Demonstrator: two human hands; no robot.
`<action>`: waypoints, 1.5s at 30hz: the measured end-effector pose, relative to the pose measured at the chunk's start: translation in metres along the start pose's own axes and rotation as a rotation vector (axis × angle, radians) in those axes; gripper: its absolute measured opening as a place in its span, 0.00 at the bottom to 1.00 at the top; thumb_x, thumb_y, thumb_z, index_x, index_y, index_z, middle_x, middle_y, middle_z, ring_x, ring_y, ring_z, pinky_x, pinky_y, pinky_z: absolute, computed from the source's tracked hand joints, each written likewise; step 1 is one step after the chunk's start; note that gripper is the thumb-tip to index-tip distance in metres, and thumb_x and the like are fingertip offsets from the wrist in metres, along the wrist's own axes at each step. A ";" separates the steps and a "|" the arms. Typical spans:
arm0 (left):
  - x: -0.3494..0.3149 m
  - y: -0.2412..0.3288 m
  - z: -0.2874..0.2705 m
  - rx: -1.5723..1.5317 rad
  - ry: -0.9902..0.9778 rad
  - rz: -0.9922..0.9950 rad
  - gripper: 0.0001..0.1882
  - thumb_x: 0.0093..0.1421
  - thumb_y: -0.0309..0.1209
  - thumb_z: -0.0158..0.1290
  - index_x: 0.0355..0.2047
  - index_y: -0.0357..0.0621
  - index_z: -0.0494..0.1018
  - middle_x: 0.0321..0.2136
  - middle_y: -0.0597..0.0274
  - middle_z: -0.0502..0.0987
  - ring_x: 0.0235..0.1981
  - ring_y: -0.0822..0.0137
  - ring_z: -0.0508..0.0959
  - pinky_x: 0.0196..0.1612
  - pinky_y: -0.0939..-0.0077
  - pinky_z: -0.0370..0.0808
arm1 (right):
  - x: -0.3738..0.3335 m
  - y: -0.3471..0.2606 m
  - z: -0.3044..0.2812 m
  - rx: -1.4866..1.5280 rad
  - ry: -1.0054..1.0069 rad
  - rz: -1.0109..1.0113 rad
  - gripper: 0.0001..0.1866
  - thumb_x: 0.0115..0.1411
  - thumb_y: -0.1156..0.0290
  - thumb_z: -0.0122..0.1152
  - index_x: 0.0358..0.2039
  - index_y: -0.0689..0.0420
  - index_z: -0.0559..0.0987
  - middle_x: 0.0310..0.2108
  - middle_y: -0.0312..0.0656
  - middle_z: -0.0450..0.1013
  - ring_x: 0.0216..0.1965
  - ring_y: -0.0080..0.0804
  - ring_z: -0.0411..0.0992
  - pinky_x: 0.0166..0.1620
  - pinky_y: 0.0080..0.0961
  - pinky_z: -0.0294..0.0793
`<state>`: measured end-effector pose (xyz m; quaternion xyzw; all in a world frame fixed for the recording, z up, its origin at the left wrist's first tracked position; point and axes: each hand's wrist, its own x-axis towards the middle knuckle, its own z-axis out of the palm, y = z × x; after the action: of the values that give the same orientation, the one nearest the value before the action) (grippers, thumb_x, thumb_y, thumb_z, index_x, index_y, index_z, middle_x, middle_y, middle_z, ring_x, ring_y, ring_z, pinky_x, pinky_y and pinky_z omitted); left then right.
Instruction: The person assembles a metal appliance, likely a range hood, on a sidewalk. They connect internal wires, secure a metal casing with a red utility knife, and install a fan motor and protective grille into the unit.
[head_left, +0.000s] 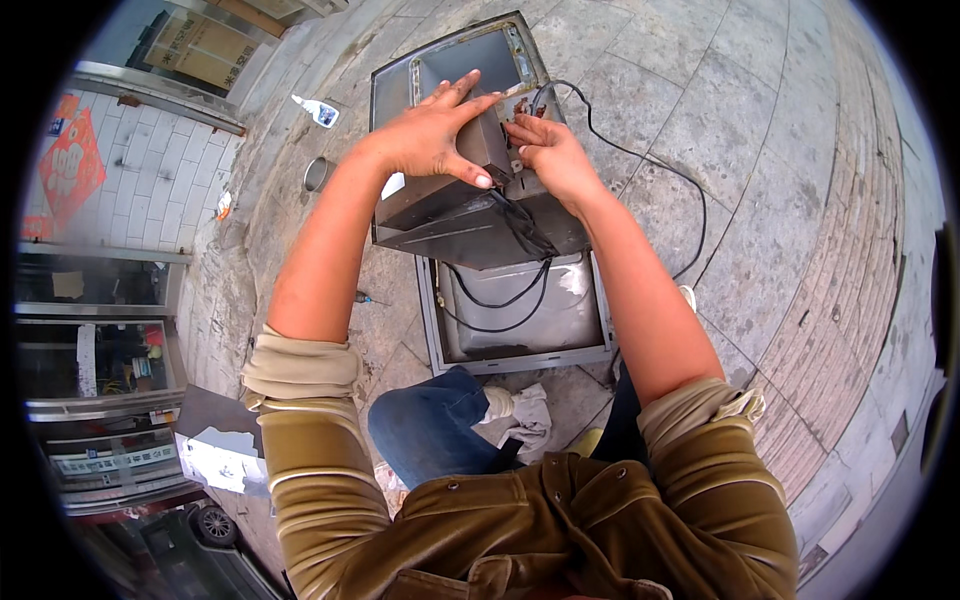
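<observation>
Head view: the dark metal appliance housing (425, 207) is on the paving (650, 110) in front of you, upper middle. Your left hand (430, 138) is open, fingers spread over the housing's raised box section; can't tell if it's pressing. Your right hand (553, 160) has fingers bent in at the housing's right side, by exposed reddish wiring (522, 107); can't tell whether they're pinching anything. Black power cord (705, 205) curves off to the right. Dark wire bundle (522, 228) hangs down your side of the housing. Framed metal panel (570, 335) nearest you, black leads looped over it. Pale rag (533, 412) by your knee, spray bottle (318, 112) off left, metal ring (315, 175) below it.
</observation>
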<state>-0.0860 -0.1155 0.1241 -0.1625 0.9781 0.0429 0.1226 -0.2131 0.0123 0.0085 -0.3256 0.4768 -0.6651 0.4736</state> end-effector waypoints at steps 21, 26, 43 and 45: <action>0.002 0.009 0.017 -0.007 0.140 0.127 0.55 0.36 0.57 0.67 0.63 0.51 0.61 0.68 0.55 0.51 0.66 0.49 0.55 0.65 0.56 0.59 | 0.000 -0.011 -0.002 -0.495 0.294 -0.201 0.17 0.56 0.73 0.53 0.44 0.69 0.77 0.40 0.57 0.76 0.44 0.50 0.75 0.48 0.35 0.73; 0.003 0.005 0.028 0.045 0.120 0.126 0.55 0.36 0.58 0.66 0.63 0.50 0.61 0.67 0.54 0.53 0.65 0.49 0.57 0.64 0.57 0.61 | -0.008 -0.029 -0.005 -0.423 0.236 -0.156 0.17 0.62 0.76 0.48 0.48 0.71 0.74 0.38 0.49 0.79 0.34 0.28 0.78 0.39 0.22 0.75; 0.009 0.013 0.024 0.098 0.066 0.119 0.54 0.36 0.56 0.67 0.63 0.48 0.61 0.67 0.56 0.54 0.66 0.49 0.55 0.65 0.56 0.61 | -0.014 -0.028 -0.030 -0.452 0.247 -0.193 0.15 0.61 0.78 0.49 0.47 0.70 0.76 0.37 0.49 0.79 0.35 0.28 0.78 0.41 0.24 0.76; 0.009 0.013 0.025 0.097 0.060 0.125 0.54 0.36 0.55 0.67 0.63 0.48 0.61 0.67 0.56 0.54 0.66 0.48 0.55 0.65 0.56 0.60 | -0.016 -0.028 -0.035 -0.542 0.201 -0.167 0.15 0.61 0.77 0.50 0.47 0.70 0.76 0.38 0.49 0.79 0.36 0.29 0.78 0.42 0.24 0.76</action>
<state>-0.0933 -0.1026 0.0987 -0.0964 0.9905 -0.0017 0.0979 -0.2471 0.0416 0.0234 -0.4107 0.6532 -0.5789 0.2635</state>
